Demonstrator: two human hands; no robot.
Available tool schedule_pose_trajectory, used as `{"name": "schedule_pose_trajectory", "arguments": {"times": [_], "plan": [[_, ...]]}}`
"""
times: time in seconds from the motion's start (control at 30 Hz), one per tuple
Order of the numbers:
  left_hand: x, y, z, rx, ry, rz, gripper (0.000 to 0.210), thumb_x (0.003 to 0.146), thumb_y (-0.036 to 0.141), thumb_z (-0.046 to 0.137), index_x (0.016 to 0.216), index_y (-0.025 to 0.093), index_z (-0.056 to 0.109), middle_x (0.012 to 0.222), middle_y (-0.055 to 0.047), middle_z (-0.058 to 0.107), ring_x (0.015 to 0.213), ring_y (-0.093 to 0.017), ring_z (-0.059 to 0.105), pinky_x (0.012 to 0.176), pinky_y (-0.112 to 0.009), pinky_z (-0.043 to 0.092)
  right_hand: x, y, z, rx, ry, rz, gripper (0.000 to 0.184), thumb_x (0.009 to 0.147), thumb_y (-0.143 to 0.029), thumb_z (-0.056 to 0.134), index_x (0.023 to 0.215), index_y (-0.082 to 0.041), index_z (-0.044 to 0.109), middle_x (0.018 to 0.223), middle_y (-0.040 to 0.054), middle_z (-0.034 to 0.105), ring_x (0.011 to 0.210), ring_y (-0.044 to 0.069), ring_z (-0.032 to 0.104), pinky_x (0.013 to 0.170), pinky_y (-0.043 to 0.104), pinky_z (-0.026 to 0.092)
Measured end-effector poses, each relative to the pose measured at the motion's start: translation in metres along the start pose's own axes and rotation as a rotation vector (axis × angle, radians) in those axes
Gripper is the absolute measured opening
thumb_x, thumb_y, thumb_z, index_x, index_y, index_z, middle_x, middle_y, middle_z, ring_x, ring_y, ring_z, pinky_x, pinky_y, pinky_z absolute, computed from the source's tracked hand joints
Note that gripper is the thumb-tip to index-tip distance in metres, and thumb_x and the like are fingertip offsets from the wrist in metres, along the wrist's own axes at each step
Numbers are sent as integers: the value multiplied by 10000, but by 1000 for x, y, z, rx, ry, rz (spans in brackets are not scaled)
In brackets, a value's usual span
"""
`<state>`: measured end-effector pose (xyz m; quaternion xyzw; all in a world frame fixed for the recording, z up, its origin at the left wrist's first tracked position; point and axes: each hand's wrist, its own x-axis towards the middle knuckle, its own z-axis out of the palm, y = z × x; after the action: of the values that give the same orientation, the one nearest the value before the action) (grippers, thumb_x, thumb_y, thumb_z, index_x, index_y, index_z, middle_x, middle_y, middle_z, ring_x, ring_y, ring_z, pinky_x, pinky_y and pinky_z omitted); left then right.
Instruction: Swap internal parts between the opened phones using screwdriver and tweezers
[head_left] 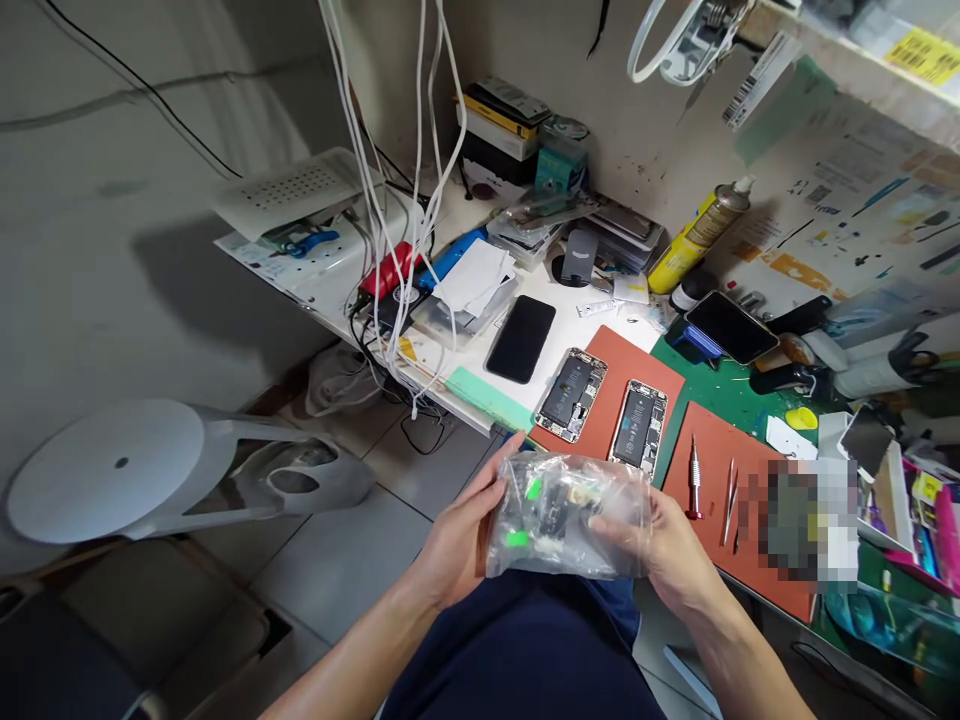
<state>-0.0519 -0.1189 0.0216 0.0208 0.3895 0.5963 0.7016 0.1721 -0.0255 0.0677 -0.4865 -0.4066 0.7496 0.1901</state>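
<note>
I hold a clear plastic bag [559,515] between both hands, just off the near edge of the worktop [571,325] and above my lap. My left grip [461,535] is closed on the bag's left side; my right grip [671,550] pinches its right side, the thumb reaching across the plastic. Two bright green tabs show inside among small dark parts, the rest too hazy to make out.

Beyond the bag, near the worktop's near edge, two opened phones lie on a red mat [637,360], the left one [572,395] in full view, the right one [640,430] with its lower end behind the bag. A black phone [521,340] rests face up to their left. Along the near edge to the right, a screwdriver [695,480] and tweezers [729,500] lie side by side on a second red mat [750,450], beside a pixelated patch. A yellow spray can [701,235] stands by the far edge; stacked boxes [499,140] fill the far left corner.
</note>
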Motion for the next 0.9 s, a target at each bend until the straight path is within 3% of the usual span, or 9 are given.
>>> {"name": "schedule_pose_trajectory", "arguments": {"times": [0.2, 0.37, 0.5, 0.7, 0.9], "plan": [[-2, 6, -2, -11, 30, 22, 721, 911, 330, 798, 1592, 381, 567, 1465, -14, 717, 1254, -278, 714, 998, -302, 573, 5, 5, -8, 54, 98, -36, 582, 727, -430, 1010, 1239, -226, 823, 1108, 103, 865, 1003, 332, 826, 862, 422, 681], [1, 6, 2, 14, -23, 17, 785, 896, 286, 826, 1616, 387, 531, 1455, -47, 716, 1216, -289, 729, 984, -325, 581, 6, -9, 2, 61, -81, 20, 651, 751, -378, 995, 1350, -255, 772, 1275, 100, 827, 1202, 339, 782, 1031, 453, 645], [2, 8, 1, 43, -61, 17, 790, 902, 252, 817, 1621, 392, 521, 1453, -60, 714, 1224, -301, 724, 997, -342, 580, 10, -11, 5, 84, -180, 47, 615, 778, -362, 971, 1351, -262, 769, 1288, 95, 819, 1203, 323, 780, 1069, 458, 622], [2, 15, -5, -29, -68, 48, 823, 819, 177, 718, 1612, 316, 548, 1419, -71, 727, 1224, -304, 710, 979, -337, 568, 16, 1, -10, 212, -72, 59, 597, 728, -333, 1006, 1277, -243, 789, 1224, 102, 834, 1112, 302, 792, 992, 422, 639], [1, 22, -3, -7, -109, 30, 834, 868, 155, 703, 1653, 327, 482, 1285, -74, 777, 1086, -255, 753, 941, -321, 565, 21, 0, 1, 215, -91, 73, 647, 688, -321, 1035, 1280, -259, 782, 1265, 94, 822, 1155, 304, 773, 1008, 424, 627]]}}
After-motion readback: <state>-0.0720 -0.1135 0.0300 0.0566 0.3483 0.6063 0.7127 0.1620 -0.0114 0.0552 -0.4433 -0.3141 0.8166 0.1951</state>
